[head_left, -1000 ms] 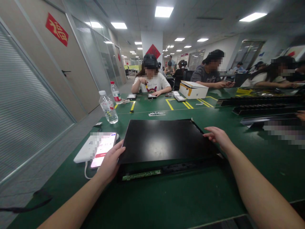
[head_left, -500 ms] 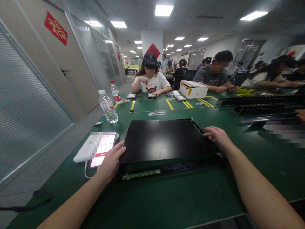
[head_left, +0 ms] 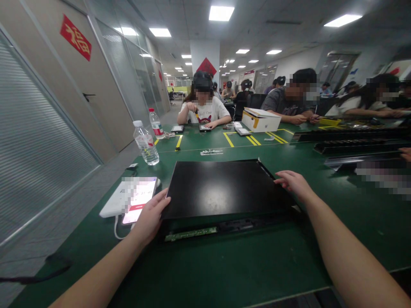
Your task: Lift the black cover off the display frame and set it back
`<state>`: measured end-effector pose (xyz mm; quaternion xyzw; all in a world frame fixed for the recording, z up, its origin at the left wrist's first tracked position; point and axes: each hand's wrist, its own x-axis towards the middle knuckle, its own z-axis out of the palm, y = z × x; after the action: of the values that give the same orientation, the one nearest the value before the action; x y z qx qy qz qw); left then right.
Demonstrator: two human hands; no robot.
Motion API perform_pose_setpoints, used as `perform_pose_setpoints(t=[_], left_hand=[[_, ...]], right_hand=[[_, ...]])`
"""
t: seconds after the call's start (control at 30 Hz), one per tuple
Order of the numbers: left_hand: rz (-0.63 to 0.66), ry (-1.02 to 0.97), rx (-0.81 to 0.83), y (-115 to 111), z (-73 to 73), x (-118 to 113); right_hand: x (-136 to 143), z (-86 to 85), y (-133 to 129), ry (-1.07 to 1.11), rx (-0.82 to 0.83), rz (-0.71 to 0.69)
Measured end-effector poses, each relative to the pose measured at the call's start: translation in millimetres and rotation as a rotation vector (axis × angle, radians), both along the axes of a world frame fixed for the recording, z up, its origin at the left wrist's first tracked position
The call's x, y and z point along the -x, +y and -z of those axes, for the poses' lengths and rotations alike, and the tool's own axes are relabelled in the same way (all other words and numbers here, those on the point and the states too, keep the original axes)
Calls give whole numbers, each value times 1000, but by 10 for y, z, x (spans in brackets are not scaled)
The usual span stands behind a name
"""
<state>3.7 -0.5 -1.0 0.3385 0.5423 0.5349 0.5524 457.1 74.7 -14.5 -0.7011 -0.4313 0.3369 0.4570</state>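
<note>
A flat black screen panel (head_left: 221, 186) lies in front of me, its glossy face up and its near edge raised over a black frame (head_left: 244, 224). My left hand (head_left: 152, 214) grips the panel's left edge, with the thumb on top and the other fingers hidden below. At the opposite side, my right hand (head_left: 293, 184) has its fingers closed on the right edge, near the frame's rim. Along the near side of the frame, a narrow green circuit board (head_left: 191, 234) shows from under the panel.
Left of the panel are a lit phone (head_left: 141, 201), a white flat device (head_left: 112, 199) with a cable, and a water bottle (head_left: 146, 143). White scraps (head_left: 211, 152) lie beyond it. Black metal strips (head_left: 353, 134) are at the right. A person (head_left: 205, 107) works opposite, near a white box (head_left: 261, 119).
</note>
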Motion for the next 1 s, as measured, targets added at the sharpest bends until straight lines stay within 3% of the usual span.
perform_pose_setpoints(t=[0.4,1.0], left_hand=[[49,-2,-13,34,25,19],[59,14,-34,58,49,27]], right_hand=[[-64,102,65,-203,41,3],[-85,67,63,-432,92,-38]])
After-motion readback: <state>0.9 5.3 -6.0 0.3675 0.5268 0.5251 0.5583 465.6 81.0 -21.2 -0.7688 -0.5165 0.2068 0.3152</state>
